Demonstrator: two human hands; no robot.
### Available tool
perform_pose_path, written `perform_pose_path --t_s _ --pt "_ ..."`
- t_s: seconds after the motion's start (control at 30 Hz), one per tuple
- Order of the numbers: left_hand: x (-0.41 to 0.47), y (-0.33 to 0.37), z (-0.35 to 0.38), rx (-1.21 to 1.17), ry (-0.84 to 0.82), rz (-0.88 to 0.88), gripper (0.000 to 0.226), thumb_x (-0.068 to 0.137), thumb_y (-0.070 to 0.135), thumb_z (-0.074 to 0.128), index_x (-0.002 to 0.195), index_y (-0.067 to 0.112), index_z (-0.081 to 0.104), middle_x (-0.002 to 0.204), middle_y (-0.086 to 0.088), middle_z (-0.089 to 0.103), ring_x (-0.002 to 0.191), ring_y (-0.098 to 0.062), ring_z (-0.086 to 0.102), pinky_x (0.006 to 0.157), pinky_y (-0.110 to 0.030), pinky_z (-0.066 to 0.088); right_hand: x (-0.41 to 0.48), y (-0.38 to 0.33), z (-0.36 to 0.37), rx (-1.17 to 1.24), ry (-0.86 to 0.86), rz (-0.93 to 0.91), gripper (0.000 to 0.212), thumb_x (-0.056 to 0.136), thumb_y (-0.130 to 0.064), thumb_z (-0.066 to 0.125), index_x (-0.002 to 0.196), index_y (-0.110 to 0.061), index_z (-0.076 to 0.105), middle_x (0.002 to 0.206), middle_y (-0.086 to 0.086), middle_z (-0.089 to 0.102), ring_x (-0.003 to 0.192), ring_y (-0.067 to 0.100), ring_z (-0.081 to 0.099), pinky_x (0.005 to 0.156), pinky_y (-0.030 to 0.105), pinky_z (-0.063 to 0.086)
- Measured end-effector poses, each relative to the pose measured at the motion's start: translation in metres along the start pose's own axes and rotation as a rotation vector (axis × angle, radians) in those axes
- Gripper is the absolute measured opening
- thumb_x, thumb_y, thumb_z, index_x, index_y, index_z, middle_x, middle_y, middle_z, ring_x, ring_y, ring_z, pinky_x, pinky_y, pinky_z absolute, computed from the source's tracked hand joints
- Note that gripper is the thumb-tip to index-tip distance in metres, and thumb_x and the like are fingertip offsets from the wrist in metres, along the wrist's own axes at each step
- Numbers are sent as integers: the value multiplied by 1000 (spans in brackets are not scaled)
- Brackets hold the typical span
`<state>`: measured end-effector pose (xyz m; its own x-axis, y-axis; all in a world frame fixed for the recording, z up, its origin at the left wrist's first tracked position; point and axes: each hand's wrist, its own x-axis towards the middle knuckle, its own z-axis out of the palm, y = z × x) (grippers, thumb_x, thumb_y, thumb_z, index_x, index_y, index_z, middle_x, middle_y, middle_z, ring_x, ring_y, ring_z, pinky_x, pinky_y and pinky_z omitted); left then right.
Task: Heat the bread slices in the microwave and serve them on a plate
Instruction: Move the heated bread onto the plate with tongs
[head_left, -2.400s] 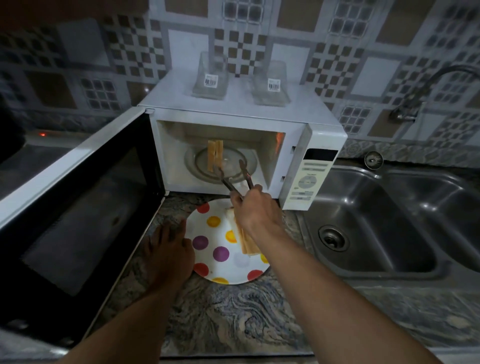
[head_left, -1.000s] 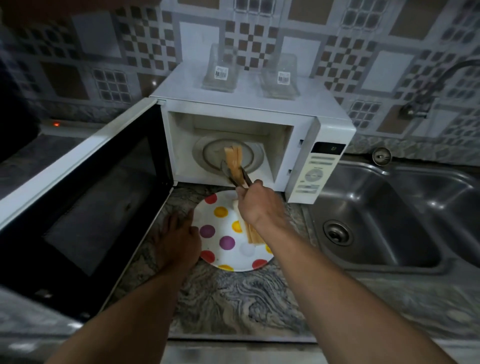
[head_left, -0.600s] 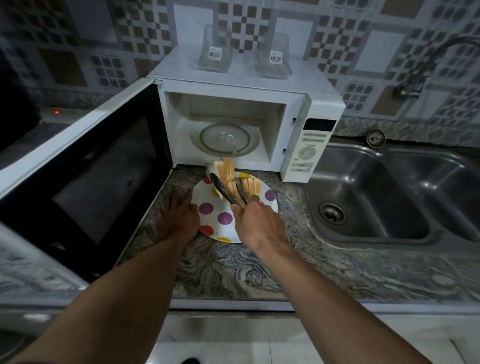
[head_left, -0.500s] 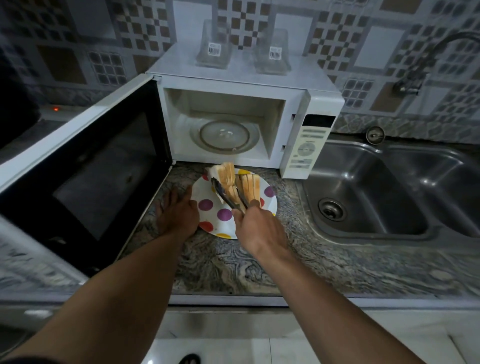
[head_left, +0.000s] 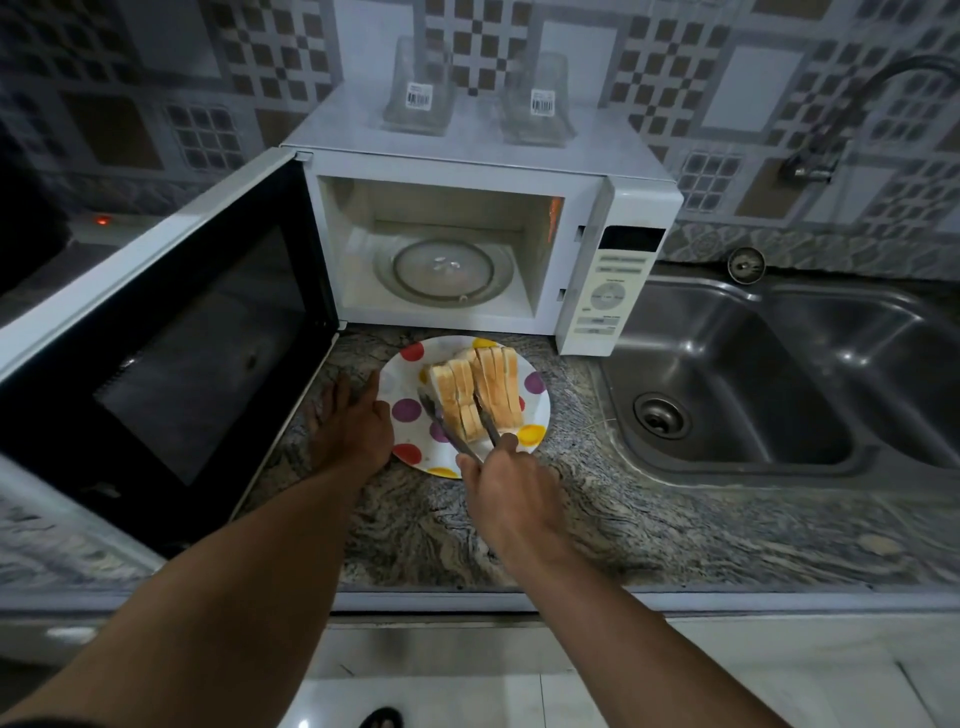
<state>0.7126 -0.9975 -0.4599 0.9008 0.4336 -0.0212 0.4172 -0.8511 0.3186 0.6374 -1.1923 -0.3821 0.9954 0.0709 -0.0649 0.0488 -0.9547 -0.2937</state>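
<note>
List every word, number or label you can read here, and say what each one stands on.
No text here can be read as it stands.
Barcode sticker on the left clear container atop the microwave: too small and blurred to read.
Barcode sticker on the right clear container: also too blurred to read.
Button print on the control panel: too small to read.
Display: dark, shows nothing.
</note>
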Motion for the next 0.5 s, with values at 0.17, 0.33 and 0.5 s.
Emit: perform_pose_path --t_s 0.17,0.33,0.5 --pt "1 2 0 3 -14 -13 54 102 37 24 154 44 11 165 1 8 152 -20 1 121 -47 -2 -5 -1 -4 36 19 -4 61 102 -53 39 134 -2 42 110 15 65 96 34 67 62 33 43" --pt "0 4 -3 4 -29 -17 55 102 36 23 154 45 9 166 0 6 152 -21 0 120 -48 -3 -4 0 -10 67 49 -5 63 102 -54 39 138 -3 40 111 14 66 96 34 67 63 33 41" --pt "4 5 -4 -19 -88 -19 56 101 33 25 154 43 10 166 0 5 151 -25 2 121 -52 0 -2 -2 -16 89 76 -30 64 101 -57 37 135 -3 40 106 13 66 91 33 67 60 33 42"
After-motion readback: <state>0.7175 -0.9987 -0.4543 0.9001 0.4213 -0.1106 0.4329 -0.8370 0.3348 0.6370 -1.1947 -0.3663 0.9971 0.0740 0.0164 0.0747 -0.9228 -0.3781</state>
